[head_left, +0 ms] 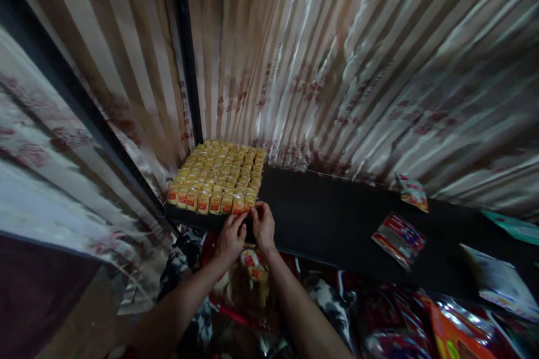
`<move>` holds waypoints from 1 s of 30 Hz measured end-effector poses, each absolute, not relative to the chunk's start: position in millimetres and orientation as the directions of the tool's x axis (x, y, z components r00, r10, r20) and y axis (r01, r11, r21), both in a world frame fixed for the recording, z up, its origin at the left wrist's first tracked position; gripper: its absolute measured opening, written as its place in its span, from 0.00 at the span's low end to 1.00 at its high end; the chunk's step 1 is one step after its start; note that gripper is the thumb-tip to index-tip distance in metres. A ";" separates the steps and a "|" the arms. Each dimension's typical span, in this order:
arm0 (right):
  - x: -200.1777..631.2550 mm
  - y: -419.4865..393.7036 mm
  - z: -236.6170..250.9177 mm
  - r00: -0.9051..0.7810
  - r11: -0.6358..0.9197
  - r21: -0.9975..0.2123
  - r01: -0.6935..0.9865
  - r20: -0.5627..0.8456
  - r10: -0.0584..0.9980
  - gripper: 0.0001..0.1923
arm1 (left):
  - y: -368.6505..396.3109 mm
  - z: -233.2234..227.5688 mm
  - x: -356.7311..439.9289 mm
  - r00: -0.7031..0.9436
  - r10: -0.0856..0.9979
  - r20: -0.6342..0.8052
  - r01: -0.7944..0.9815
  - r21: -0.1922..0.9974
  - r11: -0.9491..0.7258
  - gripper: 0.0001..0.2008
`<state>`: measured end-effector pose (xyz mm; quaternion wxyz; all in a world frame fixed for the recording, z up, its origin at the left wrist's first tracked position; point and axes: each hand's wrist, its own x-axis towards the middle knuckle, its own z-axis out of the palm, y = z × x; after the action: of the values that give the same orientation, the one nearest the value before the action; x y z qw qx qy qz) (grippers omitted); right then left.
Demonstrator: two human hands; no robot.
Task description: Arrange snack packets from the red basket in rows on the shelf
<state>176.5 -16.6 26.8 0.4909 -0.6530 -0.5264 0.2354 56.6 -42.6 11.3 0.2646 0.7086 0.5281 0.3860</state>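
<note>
Two bare forearms rise from the bottom edge of the view, over a heap of shiny red and orange wrappers (446, 331) that lies below the front edge of a dark shelf (337, 224). Just under the wrists sits an open bag of small packets (249, 269), of the same yellow and red kind as those above. The left hand (231, 238) and the right hand (263, 227) meet at the shelf's front edge, near its left end, with fingers curled and fingertips pressed to the front row of a block of small yellow packets (219, 176). Both hands seem to pinch at the rightmost packet in that row; whether either one truly grips it cannot be told, since the fingers hide it. The block fills the shelf's back left corner, packed in tight rows, each packet with a red label on its front face. Toward the right end of the shelf, well apart from the hands, a red and white pouch (399, 238) lies flat, and another small pouch (413, 192) rests at the back edge against the corrugated metal wall (357, 67).
</note>
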 end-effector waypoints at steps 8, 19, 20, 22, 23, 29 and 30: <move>180.2 -21.3 27.1 0.277 0.042 -0.889 0.456 0.187 0.942 0.13 | -43.5 8.4 56.1 0.149 0.954 0.261 0.583 0.756 -0.298 0.22; 180.0 -67.0 32.7 0.402 0.002 -0.924 0.382 0.168 0.900 0.17 | -71.9 27.0 47.7 0.250 0.908 0.336 0.584 0.696 -0.418 0.18; 179.6 -76.2 33.2 0.391 0.014 -0.930 0.366 0.167 0.905 0.17 | -79.3 25.1 47.5 0.277 0.902 0.331 0.585 0.687 -0.432 0.17; 178.1 -96.4 29.2 0.340 0.021 -0.934 0.356 0.150 0.929 0.16 | -94.5 17.1 48.3 0.352 0.890 0.290 0.572 0.686 -0.450 0.15; 177.3 -106.4 24.5 0.305 0.008 -0.928 0.372 0.130 0.943 0.16 | -101.4 11.2 49.3 0.392 0.885 0.251 0.556 0.701 -0.446 0.15; 184.4 -139.5 -29.7 0.285 -0.322 -0.696 0.642 -0.173 0.943 0.17 | -121.3 -34.6 60.3 0.344 0.891 -0.295 0.505 0.859 0.090 0.11; 188.6 -140.3 -39.2 0.301 -0.374 -0.652 0.659 -0.227 0.926 0.17 | -122.1 -41.6 62.5 0.318 0.883 -0.344 0.499 0.853 0.153 0.11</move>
<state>188.6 -140.3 -39.2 0.2259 -0.7744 -0.5117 0.2957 62.5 -122.1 -41.6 0.5195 0.6238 0.5539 0.1852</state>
